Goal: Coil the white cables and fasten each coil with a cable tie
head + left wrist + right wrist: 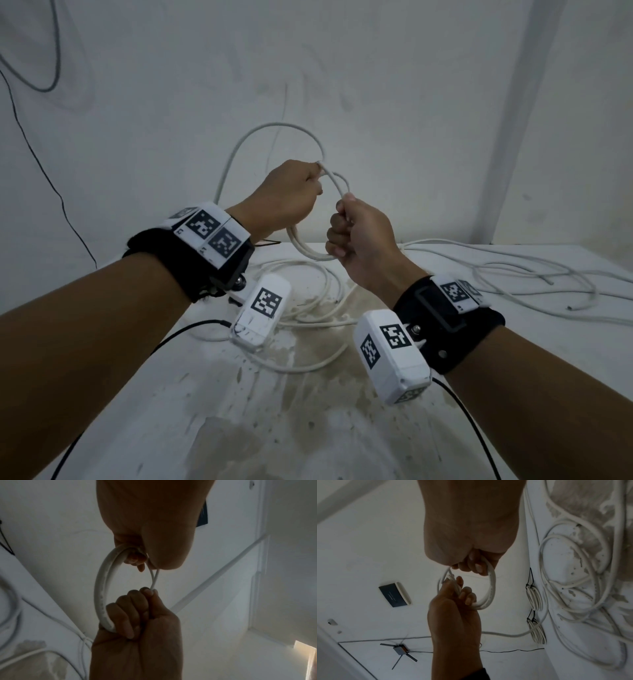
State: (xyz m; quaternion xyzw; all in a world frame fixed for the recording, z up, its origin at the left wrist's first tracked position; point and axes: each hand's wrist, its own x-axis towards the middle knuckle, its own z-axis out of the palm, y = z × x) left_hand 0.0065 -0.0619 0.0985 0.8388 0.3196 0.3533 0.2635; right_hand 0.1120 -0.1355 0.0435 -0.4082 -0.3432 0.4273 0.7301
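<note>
White cable coil [310, 248] between hands [318, 219]

A: What carries it all?

B: A white tabletop [445, 359], set against the wall, with a brownish stain [308, 370] across its middle and dark specks around the stain.

A: And what lies on it?

B: Loose white cables [318, 294] loop over the far part of the stain. More loose cable [534, 277] sprawls well to the right of the stain. The right wrist view shows two finished coils [535, 597], each fastened with a black cable tie [529, 580], side by side beyond the stain at the tabletop's edge.
</note>
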